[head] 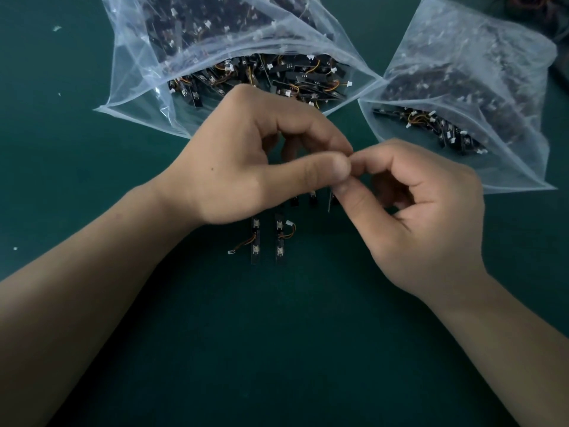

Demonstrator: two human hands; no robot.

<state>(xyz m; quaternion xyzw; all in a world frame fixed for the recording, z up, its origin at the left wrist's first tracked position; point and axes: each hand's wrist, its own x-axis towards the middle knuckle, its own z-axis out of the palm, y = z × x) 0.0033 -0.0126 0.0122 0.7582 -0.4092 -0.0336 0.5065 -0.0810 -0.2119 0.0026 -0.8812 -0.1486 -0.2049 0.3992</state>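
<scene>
Here, over the middle of the surface (pixel 277 349), the left hand (pixel 234 167) and right hand (pixel 425 211) meet fingertip to fingertip. The right pinches a circuit strip (pixel 330 202), its edge showing under the thumb. The left is pinched too, on what I cannot tell. Loose strips (pixel 255 241) lie just nearer.

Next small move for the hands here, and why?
Probably lower the held strip onto the mat, just right of the row of strips. The left hand and right hand meet fingertip to fingertip, the strip's edge hangs under the right thumb, and the laid strips lie side by side below the hands.
</scene>
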